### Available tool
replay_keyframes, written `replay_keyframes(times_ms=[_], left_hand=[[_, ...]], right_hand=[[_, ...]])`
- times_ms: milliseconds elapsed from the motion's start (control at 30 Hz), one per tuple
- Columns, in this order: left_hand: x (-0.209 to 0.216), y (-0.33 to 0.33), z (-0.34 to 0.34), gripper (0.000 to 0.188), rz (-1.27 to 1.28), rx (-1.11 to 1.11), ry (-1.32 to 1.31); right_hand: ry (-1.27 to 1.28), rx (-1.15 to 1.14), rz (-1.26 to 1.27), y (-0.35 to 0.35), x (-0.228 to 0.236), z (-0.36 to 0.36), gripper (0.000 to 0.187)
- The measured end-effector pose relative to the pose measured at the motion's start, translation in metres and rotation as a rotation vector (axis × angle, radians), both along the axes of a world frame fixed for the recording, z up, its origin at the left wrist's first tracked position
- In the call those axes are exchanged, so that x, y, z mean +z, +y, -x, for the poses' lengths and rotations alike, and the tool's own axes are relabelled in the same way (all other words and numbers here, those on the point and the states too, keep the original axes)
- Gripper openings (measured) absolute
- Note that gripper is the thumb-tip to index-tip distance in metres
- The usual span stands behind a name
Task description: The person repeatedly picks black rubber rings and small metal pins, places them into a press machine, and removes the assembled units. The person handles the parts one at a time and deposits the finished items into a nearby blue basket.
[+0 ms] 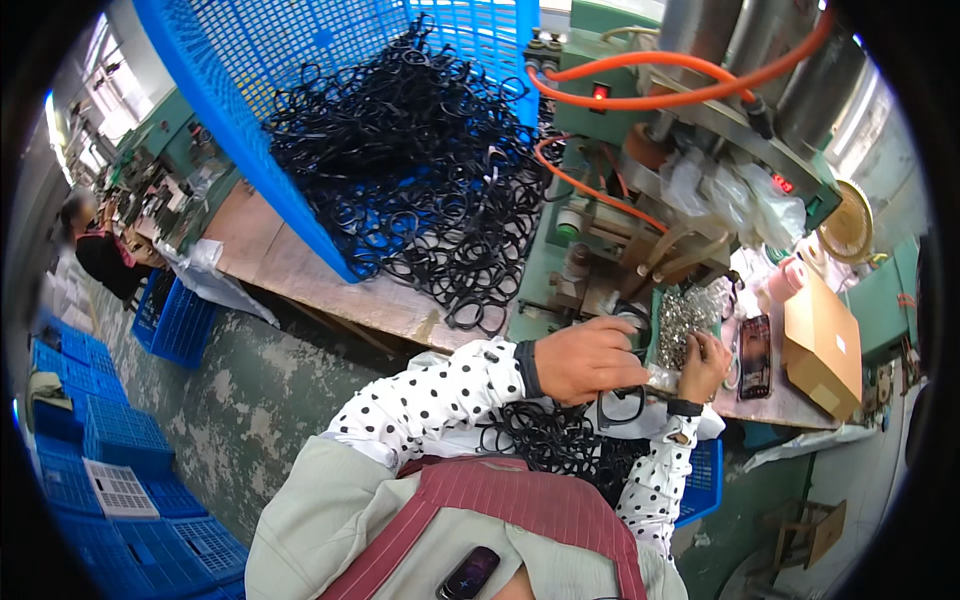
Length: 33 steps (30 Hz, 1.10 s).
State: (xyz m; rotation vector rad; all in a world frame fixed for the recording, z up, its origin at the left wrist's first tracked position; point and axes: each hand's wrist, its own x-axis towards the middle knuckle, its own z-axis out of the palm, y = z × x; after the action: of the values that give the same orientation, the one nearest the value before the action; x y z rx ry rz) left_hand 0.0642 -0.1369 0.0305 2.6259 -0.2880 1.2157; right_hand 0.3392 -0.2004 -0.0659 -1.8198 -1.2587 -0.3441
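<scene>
My left hand (590, 362), in a white sleeve with black dots, is closed on a thin black eyeglass frame (622, 408). One rounded rim of it hangs below the fingers. To its right, my right hand (706, 368) bends over the near edge of a green tray of small shiny metal parts (686, 318). Its fingertips are drawn together at the parts, and what they hold, if anything, is too small to make out. Just beyond my left hand stands a green bench machine (575, 280). More black frames (550, 437) lie in a heap on my lap side, below both hands.
A tipped blue basket (300, 232) spills a large pile of black frames (430, 180) onto the wooden table (290, 262). Orange hoses (660, 100) loop over the machine. At right are a phone (755, 357) and a cardboard box (822, 345). Blue crates (125, 440) stand left; another person (100, 250) sits beyond.
</scene>
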Motion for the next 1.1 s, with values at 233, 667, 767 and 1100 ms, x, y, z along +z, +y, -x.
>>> replay_keyframes(times_ms=[233, 667, 767, 1100], left_hand=[[-0.034, 0.013, 0.064, 0.037, -0.031, 0.674, -0.265], [-0.094, 0.106, 0.25, 0.03, 0.042, 1.372, 0.535], [-0.081, 0.116, 0.251, 0.027, 0.117, 1.276, 0.513], [0.008, 0.03, 0.09, 0.047, -0.048, 0.838, -0.085]], right_hand=[[0.217, 0.034, -0.021, 0.0, 0.0, 0.004, 0.009], [0.116, -0.12, -0.012, 0.003, -0.002, 0.005, 0.007], [-0.054, -0.124, -0.043, 0.0, 0.01, 0.011, 0.009], [0.552, 0.262, -0.048, 0.009, 0.072, 0.061, 0.014]])
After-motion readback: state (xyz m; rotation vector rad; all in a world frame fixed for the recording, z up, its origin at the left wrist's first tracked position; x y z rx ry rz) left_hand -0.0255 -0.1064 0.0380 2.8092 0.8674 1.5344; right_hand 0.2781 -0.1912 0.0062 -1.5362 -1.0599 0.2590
